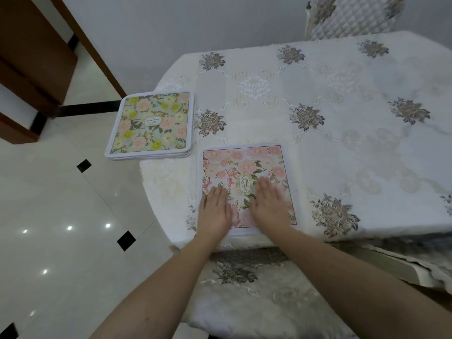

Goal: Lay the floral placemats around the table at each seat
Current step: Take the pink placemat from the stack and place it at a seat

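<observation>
hands [215, 211] [270, 204] flat on pink placemat [247, 167] | placemat stack [151, 123] left | chair [352, 15] far

embroidered tablecloth [318, 99] | quilted chair [352, 18] behind table | glossy tiled floor [61, 204]

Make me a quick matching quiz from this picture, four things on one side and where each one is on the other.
1 pink placemat
2 stack of placemats
3 quilted chair
4 left hand

A beyond the table's far edge
B pressing flat on the pink placemat
C at the near table edge, under both hands
D at the table's left corner, overhanging

1-C, 2-D, 3-A, 4-B
</observation>
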A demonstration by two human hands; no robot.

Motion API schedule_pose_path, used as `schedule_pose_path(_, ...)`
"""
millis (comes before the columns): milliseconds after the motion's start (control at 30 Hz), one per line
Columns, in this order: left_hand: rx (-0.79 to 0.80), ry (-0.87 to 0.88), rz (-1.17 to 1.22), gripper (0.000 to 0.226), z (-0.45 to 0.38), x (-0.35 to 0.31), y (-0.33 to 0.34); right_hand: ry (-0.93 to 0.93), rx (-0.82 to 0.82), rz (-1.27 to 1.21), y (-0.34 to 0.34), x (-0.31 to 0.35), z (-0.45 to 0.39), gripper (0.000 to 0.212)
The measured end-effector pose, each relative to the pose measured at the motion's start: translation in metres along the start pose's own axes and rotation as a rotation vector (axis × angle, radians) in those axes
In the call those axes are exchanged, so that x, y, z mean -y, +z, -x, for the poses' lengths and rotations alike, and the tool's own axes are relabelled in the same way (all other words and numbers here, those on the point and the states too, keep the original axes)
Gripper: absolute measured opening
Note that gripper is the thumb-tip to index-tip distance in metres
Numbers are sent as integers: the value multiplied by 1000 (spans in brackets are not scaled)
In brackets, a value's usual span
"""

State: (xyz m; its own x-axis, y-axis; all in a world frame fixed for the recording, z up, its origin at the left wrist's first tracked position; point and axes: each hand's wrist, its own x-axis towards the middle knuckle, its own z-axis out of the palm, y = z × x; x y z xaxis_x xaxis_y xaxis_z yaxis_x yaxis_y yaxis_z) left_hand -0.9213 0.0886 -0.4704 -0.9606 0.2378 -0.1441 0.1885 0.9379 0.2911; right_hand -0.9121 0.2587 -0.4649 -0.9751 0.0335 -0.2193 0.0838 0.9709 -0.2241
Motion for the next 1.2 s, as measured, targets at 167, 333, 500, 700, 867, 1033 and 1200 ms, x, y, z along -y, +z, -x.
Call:
schedule_pose_path(167, 132, 109, -106, 63, 16, -13, 28, -141, 74, 4, 31, 22, 27, 67)
schedule_pose_path(333, 116, 222, -172, 59, 29, 14, 29, -240, 70, 48, 30, -7, 35, 60)
schedule_pose_path(500, 136, 242, -210, 62, 29, 32, 19, -211, 78, 77, 26, -30, 40, 59)
schedule_pose_path(700, 154, 198, -196, 65, 35, 60, 11, -214, 66, 85, 21, -71, 41, 67)
schedule_pose_path(867, 192, 191, -199, 72, 41, 73, 5, -189, 64, 66, 15, -90, 48, 71)
schedule_pose_path(1033, 295, 221, -188, 85, 36, 78, -13, -170, 113, 60, 10, -97, 48, 72)
schedule_pose_path(1200, 406, 150, -237, 86, 37, 71, -36, -194, 188, 121, -10, -93, 42, 63)
